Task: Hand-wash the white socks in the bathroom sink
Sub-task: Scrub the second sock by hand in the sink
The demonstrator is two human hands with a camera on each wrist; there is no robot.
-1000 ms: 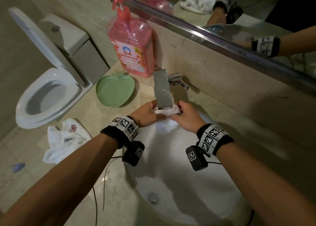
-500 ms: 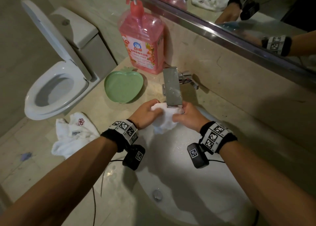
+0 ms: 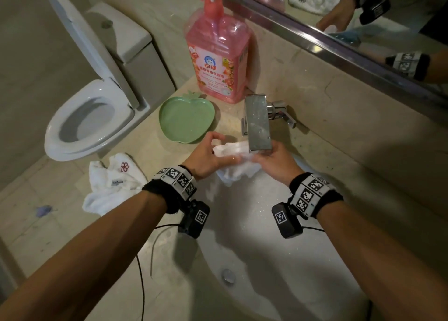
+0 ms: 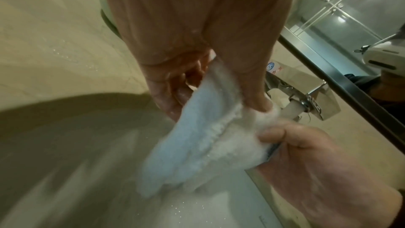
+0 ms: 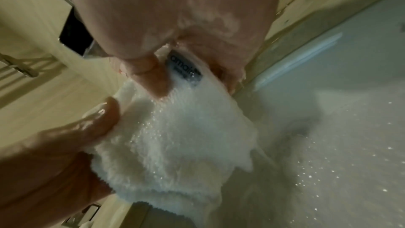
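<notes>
A wet white sock hangs over the far side of the sink bowl, just under the square chrome tap. My left hand pinches its left end between thumb and fingers. My right hand grips the other end, thumb pressed on the fabric beside a dark label. The sock is stretched between both hands, its loose part drooping into the bowl. More white socks lie in a heap on the counter at the left.
A pink detergent pump bottle stands on the counter behind a green apple-shaped dish. The sink drain lies near me. A mirror edge runs along the wall. An open toilet stands at the left.
Both hands have pulled slightly apart, stretching the sock under the tap. The left fingers have opened a little over the sock's end. My head camera moved nearer and leftward.
</notes>
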